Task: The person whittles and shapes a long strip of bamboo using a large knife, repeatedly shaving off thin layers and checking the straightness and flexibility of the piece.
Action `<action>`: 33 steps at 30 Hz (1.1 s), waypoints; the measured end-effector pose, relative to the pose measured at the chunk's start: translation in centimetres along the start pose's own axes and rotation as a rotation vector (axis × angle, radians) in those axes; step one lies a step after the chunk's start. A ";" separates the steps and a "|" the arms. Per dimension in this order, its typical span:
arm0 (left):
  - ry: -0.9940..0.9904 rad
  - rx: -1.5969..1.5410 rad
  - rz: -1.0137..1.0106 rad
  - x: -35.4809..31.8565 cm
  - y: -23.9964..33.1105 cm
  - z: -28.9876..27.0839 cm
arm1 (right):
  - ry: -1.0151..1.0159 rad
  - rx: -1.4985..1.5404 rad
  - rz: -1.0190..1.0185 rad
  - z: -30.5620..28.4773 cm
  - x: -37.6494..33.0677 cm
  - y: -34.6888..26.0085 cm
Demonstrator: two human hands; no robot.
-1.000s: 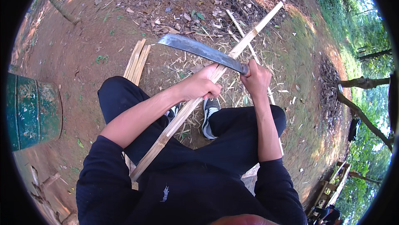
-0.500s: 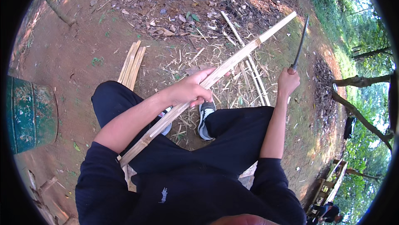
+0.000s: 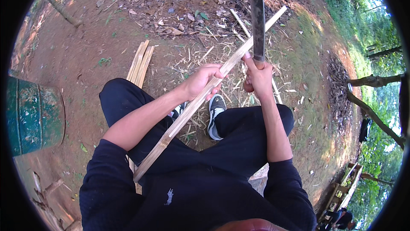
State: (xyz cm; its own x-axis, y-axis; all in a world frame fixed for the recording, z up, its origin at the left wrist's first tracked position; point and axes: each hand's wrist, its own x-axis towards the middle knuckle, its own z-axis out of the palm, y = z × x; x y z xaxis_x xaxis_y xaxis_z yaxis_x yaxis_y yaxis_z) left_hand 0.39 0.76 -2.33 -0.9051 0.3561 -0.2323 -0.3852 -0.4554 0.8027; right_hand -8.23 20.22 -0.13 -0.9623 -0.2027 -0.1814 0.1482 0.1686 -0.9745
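Observation:
A long pale bamboo strip slants across my lap, from beside my left hip up to the far right. My left hand is closed around its middle. In my right hand is a machete, gripped by its brown wooden handle, its dark blade pointing away from me. The blade crosses over the strip's far part; I cannot tell whether it touches. My right thumb reaches toward the strip's edge, right beside it.
Several split bamboo strips lie beyond my left knee. More strips and pale shavings cover the ground ahead. A green metal drum stands at the left. Branches and a wooden bench are at the right.
My right hand has swung the machete left, from out at the right to over the strip. The strip has turned slightly, its far end shifting left, with my left hand still on it.

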 end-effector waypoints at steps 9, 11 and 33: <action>-0.072 0.179 -0.002 -0.7 0.6 1.5 | 0.003 0.440 0.061 -0.9 1.5 0.3; -0.082 0.273 -0.133 -0.9 0.8 1.4 | 0.070 0.423 0.009 -2.5 2.3 0.2; 0.107 0.759 0.039 -2.0 3.0 2.1 | -0.537 0.276 0.238 -5.8 0.1 0.7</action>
State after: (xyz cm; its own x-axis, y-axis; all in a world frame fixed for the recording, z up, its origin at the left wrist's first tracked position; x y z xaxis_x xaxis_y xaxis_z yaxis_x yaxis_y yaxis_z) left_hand 1.41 0.41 1.76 -0.9429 0.2526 -0.2170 -0.1584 0.2331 0.9595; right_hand -9.52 25.94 -0.07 -0.6582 -0.6569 -0.3678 0.4655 0.0289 -0.8846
